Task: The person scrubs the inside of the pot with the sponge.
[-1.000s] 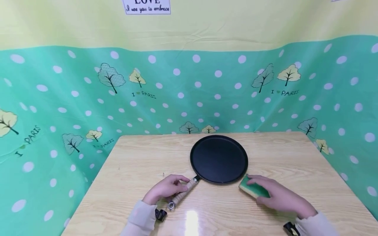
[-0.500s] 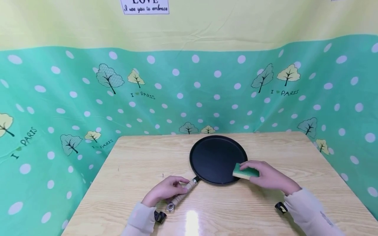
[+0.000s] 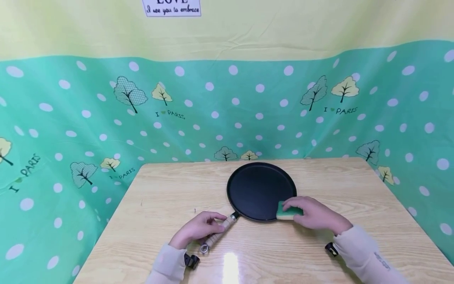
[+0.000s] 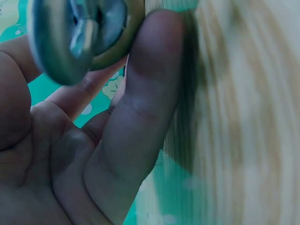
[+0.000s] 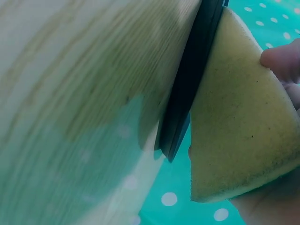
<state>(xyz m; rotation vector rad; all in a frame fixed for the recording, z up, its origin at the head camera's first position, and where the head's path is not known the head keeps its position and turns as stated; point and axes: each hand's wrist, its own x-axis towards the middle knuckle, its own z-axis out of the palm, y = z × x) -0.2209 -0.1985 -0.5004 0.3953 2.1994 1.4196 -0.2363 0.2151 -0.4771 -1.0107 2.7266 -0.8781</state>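
In the head view, the left hand (image 3: 201,227) pinches the banded handle (image 3: 214,238) of a flat, round black pan (image 3: 260,189) on a wood-grain table (image 3: 170,187); the right hand (image 3: 313,213) grips a green-topped sponge (image 3: 286,211) at the pan's near-right rim. In the left wrist view, the thumb (image 4: 140,103) lies beside a smooth metal ring (image 4: 49,51). In the right wrist view, porous yellow foam (image 5: 243,117) slants against dark metal.
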